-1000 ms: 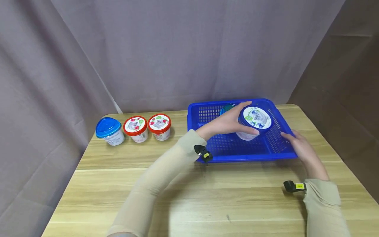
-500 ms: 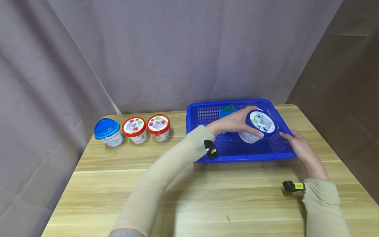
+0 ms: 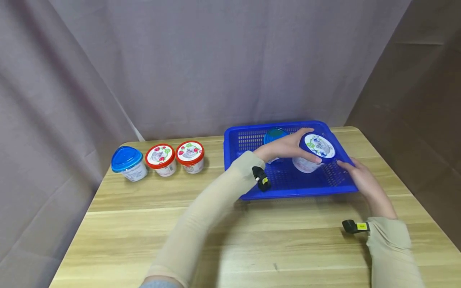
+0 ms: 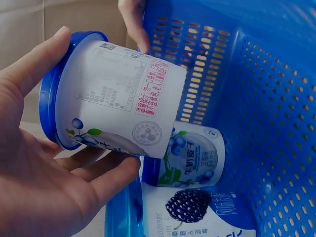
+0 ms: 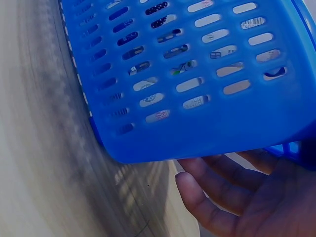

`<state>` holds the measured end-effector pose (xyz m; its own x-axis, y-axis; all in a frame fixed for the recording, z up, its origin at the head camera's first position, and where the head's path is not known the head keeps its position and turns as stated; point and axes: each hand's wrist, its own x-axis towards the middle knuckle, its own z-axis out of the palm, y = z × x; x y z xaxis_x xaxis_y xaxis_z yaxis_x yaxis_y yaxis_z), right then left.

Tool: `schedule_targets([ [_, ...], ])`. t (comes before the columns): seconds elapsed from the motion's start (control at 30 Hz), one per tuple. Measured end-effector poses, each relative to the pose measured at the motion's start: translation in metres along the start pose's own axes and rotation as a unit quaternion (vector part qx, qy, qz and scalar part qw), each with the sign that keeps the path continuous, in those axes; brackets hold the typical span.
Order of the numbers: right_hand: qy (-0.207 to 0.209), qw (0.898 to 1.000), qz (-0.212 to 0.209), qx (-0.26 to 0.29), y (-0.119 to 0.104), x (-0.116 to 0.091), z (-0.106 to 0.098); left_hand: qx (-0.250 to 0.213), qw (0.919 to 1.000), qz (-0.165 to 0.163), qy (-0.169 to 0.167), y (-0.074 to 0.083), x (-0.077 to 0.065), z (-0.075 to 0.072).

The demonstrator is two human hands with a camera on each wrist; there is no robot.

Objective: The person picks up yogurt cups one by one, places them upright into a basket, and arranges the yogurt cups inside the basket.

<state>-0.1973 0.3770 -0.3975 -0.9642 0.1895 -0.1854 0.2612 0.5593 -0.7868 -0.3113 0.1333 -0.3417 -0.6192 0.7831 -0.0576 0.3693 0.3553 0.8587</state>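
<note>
My left hand (image 3: 288,146) grips a white yogurt cup (image 3: 319,146) with a dark blue lid and blueberry print, thumb and fingers around its lid rim. The cup is tilted over the right part of the blue plastic basket (image 3: 288,192). In the left wrist view, a second blueberry cup (image 4: 192,155) lies inside the basket, beside a light-blue-lidded tub (image 4: 197,212) with a blackberry picture. My right hand (image 3: 367,182) holds the basket's right rim, its thumb over the inner side; the fingers (image 5: 222,185) show beneath the rim in the right wrist view.
Left of the basket on the wooden table (image 3: 144,236) stand a blue-lidded tub (image 3: 129,164) and two red-lidded cups (image 3: 161,159), (image 3: 190,156) in a row. A grey curtain (image 3: 201,68) hangs behind the table, and a brown covering (image 3: 414,100) rises at the right.
My left hand has moved the blueberry cup a little to the right, toward the basket's right side. The right hand keeps its place at the rim.
</note>
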Motion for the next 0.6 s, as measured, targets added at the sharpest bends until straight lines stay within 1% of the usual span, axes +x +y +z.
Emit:
schedule_targets([
  [0.13, -0.003, 1.0, -0.003, -0.003, 0.0, 0.0, -0.001, -0.002, 1.0, -0.002, -0.001, -0.004, 0.003, -0.001],
  [0.3, -0.013, 1.0, -0.002, -0.016, -0.001, -0.001, -0.004, 0.0, 0.9999, 0.006, -0.016, -0.008, 0.005, 0.002],
  [0.43, -0.017, 1.0, -0.001, -0.021, -0.001, -0.001, -0.005, 0.01, 0.9997, 0.009, -0.021, -0.01, 0.004, 0.005],
  [0.6, -0.018, 0.999, -0.013, -0.023, 0.0, -0.002, -0.007, 0.012, 0.9995, 0.012, -0.027, -0.011, 0.003, 0.007],
])
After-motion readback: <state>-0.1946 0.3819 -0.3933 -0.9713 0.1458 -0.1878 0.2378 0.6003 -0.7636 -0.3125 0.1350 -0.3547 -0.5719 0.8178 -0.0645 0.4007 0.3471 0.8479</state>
